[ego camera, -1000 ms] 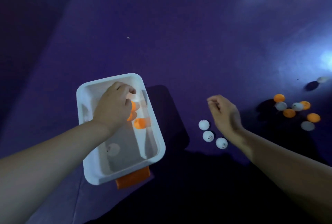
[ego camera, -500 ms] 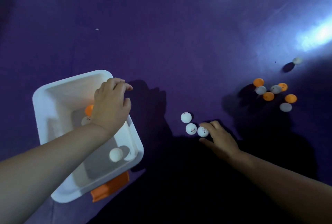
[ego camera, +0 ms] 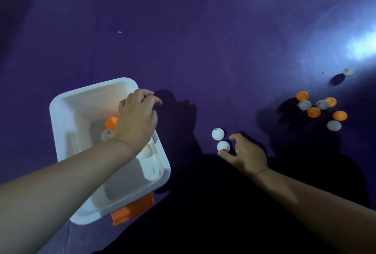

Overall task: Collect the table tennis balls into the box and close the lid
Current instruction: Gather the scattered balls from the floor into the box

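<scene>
Risk: the right hand (ego camera: 245, 155), its fingers curled beside two loose white balls (ego camera: 218, 134), may nudge one rolling across the purple desk (ego camera: 203, 40). I cannot tell whether it grips any. At 9 o'clock the white box (ego camera: 61, 111) holds an orange ball (ego camera: 110, 122) and a marked ball (ego camera: 106, 134). The left hand (ego camera: 136, 119) hangs loosely curled over its rim, apparently empty. A ball cluster (ego camera: 314, 112) lies at 3 o'clock.

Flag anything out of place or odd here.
One white ball sits alone at far right, by the glare, apart from the mixed cluster. Nothing looks damaged; the box stands upright.
</scene>
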Available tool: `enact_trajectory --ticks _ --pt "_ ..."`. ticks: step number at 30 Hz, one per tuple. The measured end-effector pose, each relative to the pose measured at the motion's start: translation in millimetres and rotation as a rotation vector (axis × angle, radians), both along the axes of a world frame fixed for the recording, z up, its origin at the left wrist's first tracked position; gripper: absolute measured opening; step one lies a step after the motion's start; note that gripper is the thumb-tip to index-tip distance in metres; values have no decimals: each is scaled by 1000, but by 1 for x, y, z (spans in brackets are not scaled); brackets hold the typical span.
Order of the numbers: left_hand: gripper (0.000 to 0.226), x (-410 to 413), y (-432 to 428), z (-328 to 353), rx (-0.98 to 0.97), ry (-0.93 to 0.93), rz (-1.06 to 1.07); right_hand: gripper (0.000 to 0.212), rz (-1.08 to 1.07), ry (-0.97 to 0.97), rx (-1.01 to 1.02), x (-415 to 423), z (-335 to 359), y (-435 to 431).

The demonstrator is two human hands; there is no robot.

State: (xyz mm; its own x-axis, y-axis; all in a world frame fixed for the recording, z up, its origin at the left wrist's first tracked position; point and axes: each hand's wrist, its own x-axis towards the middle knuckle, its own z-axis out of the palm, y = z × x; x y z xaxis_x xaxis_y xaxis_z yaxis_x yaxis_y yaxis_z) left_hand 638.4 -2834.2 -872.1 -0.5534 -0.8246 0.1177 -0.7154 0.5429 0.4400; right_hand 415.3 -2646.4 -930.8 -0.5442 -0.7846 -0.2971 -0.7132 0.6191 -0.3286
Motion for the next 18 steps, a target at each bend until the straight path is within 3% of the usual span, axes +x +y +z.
enact_trajectory --ticks 4,7,10,12,14,18 --pt "25 3 -3 1 25 19 -12 25 18 -17 35 7 3 0" --pt "24 14 -10 8 56 95 15 25 20 -30 -218 23 17 -1" --pt "25 35 -24 13 37 89 84 37 29 -200 -545 56 48 -29" --pt "27 51 -34 14 15 44 120 31 108 -346 -678 85 68 -53" --pt "30 66 -38 15 15 -2 168 30 217 -444 -733 116 84 -72" --pt "37 88 -36 16 -7 -88 193 35 322 -664 -660 161 96 -99"
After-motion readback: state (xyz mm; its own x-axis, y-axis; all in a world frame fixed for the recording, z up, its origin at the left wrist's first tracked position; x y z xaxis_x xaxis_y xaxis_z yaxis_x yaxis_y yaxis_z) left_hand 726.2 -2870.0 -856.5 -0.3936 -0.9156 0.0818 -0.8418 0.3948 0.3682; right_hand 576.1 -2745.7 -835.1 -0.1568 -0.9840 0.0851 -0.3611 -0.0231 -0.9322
